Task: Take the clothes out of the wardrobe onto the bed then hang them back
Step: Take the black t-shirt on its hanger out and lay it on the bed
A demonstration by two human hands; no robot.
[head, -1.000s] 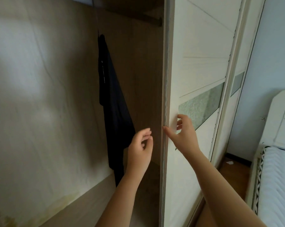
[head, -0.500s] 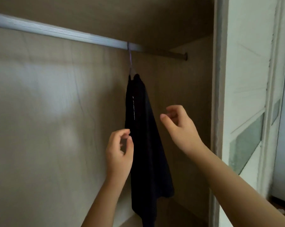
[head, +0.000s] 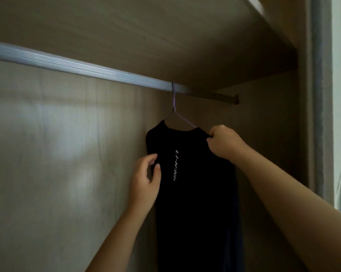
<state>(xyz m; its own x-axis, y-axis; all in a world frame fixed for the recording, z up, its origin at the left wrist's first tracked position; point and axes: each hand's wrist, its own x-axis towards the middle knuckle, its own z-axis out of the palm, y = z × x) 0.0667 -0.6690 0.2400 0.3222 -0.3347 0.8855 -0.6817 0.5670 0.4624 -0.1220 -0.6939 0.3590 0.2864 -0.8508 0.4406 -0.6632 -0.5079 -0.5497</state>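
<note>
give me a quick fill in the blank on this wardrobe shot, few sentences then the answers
1. The black garment hangs on a thin ____ hanger.
2. The hanger hooks over the silver rail near its ____ end.
3. The pale lettering on the garment reads ____.
4. Of the left hand and the right hand, both pinching the garment, the ____ one is higher up.

Missing words: purple; right; LI-NING; right
</note>
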